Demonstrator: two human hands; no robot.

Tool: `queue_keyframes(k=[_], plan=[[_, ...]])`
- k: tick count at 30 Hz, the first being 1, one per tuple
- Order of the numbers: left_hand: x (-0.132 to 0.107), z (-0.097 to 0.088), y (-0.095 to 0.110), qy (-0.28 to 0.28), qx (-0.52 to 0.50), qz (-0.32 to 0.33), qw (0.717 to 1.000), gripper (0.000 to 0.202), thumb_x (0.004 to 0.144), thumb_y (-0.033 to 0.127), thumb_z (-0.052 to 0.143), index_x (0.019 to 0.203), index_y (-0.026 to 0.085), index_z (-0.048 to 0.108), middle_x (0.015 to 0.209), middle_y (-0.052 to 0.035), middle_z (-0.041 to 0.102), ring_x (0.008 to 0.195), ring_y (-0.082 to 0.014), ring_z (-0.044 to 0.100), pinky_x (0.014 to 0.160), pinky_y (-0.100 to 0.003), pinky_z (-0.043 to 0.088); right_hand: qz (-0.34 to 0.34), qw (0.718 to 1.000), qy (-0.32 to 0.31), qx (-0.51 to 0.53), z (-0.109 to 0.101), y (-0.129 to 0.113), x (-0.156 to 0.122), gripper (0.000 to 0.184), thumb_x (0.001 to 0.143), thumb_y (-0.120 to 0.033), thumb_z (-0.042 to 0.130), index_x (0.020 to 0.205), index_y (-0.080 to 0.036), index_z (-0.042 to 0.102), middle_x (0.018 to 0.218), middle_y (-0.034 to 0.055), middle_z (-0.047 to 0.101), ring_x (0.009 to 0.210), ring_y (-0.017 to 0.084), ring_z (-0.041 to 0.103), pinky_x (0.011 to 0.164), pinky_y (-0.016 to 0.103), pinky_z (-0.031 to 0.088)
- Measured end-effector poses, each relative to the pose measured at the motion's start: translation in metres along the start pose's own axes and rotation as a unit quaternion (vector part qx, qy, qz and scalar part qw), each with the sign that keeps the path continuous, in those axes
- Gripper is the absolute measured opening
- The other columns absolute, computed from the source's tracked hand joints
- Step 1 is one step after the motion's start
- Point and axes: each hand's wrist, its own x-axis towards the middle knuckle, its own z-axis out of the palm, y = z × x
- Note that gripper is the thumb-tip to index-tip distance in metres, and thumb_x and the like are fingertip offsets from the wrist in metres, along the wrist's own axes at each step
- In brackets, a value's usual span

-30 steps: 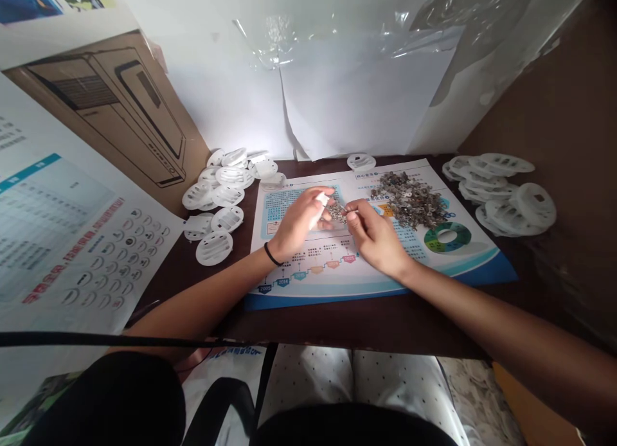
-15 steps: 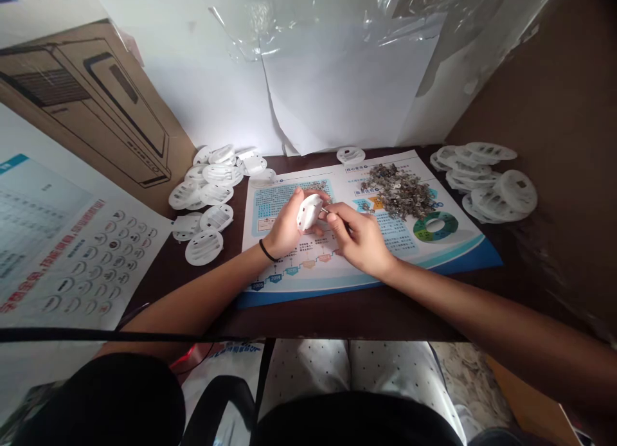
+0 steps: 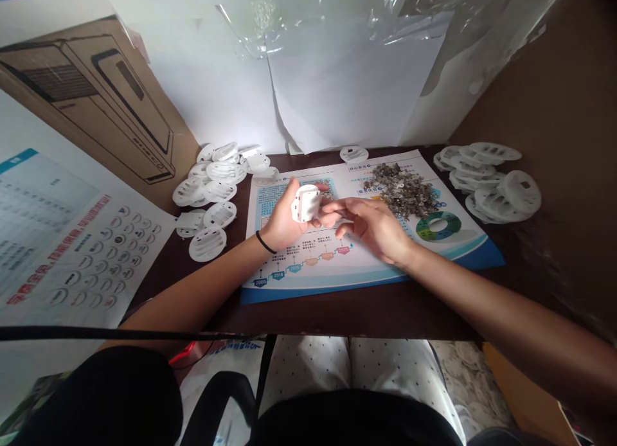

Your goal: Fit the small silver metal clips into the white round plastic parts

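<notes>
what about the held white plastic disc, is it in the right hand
No, the white plastic disc sits in the left hand.

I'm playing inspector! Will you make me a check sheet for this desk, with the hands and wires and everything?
Surface: dark table with a printed sheet lying on it.
Job's things: white disc in the left hand; pile of small metal parts on the sheet.
Clutter: left discs, right discs and a lone disc at the back.
Hands: left holds the white disc; right hand is beside it, grip unclear.
Cables: black cord-like strip crosses lower left; exact kind unclear.
Surroundings: printed cardboard at left, white paper behind, brown panel at right.
</notes>
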Motion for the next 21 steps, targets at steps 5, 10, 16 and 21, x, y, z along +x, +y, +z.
queue_keyframes(k=[5, 10, 16, 21], plan=[[-0.002, 0.001, 0.003, 0.010, 0.089, 0.068, 0.994, 0.055, 0.091, 0.063, 0.039, 0.105, 0.017, 0.065, 0.094, -0.0092, 0.066, 0.075, -0.0150, 0.062, 0.053, -0.024, 0.046, 0.069, 0.997, -0.028, 0.013, -0.005, 0.004, 0.002, 0.023, 0.079, -0.032, 0.066, 0.092, -0.020, 0.052, 0.069, 0.0000, 0.064, 0.057, 0.011, 0.057, 0.051, 0.026, 0.047], [-0.001, -0.001, -0.001, 0.039, 0.153, 0.140, 0.977, 0.052, 0.088, 0.064, 0.046, 0.100, 0.018, 0.064, 0.096, -0.0079, 0.062, 0.073, -0.0117, 0.058, 0.049, -0.020, 0.043, 0.007, 0.992, 0.001, -0.122, -0.003, 0.011, 0.002, 0.022, 0.086, -0.029, 0.053, 0.105, -0.019, 0.053, 0.059, -0.0067, 0.049, 0.048, 0.008, 0.041, 0.048, 0.025, 0.036], [0.000, -0.002, -0.005, 0.045, 0.166, 0.149, 0.974, 0.048, 0.088, 0.063, 0.046, 0.099, 0.019, 0.061, 0.094, -0.0076, 0.059, 0.069, -0.0109, 0.053, 0.046, -0.019, 0.039, -0.096, 0.952, 0.057, -0.285, 0.001, 0.017, 0.001, 0.026, 0.094, -0.040, 0.042, 0.083, -0.020, 0.053, 0.066, -0.0019, 0.051, 0.059, 0.011, 0.044, 0.059, 0.027, 0.037], [0.001, -0.001, -0.005, 0.047, 0.147, 0.141, 0.978, 0.043, 0.087, 0.060, 0.047, 0.095, 0.020, 0.059, 0.089, -0.0060, 0.057, 0.064, -0.0108, 0.052, 0.042, -0.021, 0.035, -0.113, 0.929, 0.042, -0.351, 0.004, 0.019, -0.003, 0.021, 0.097, -0.037, 0.037, 0.087, -0.022, 0.047, 0.061, -0.0043, 0.046, 0.052, 0.011, 0.041, 0.056, 0.027, 0.036]])
